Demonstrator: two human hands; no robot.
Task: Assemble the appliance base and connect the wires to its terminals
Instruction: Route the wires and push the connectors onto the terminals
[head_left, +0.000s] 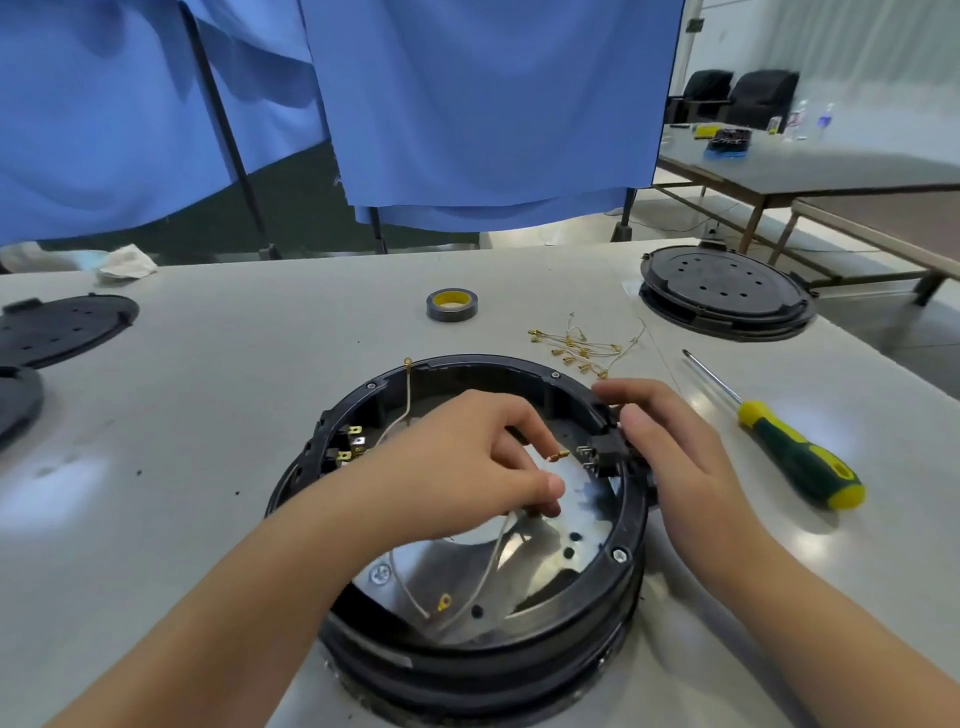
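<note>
A round black appliance base (618, 551) with a shiny metal plate inside sits on the table in front of me. My left hand (457, 462) is inside it and pinches a white wire with a brass connector (558, 456) at its tip, held close to the metal prongs of a black terminal block (602, 454) on the right wall. My right hand (670, 447) grips that block and the rim from outside. More brass terminals (353, 441) sit on the left inner wall. Another white wire (408, 395) hangs over the far rim.
Loose wires with brass connectors (576, 345) lie beyond the base. A green and yellow screwdriver (789, 447) lies to the right, a roll of tape (451, 304) further back. Black round covers lie at the far right (724, 291) and left (62, 325).
</note>
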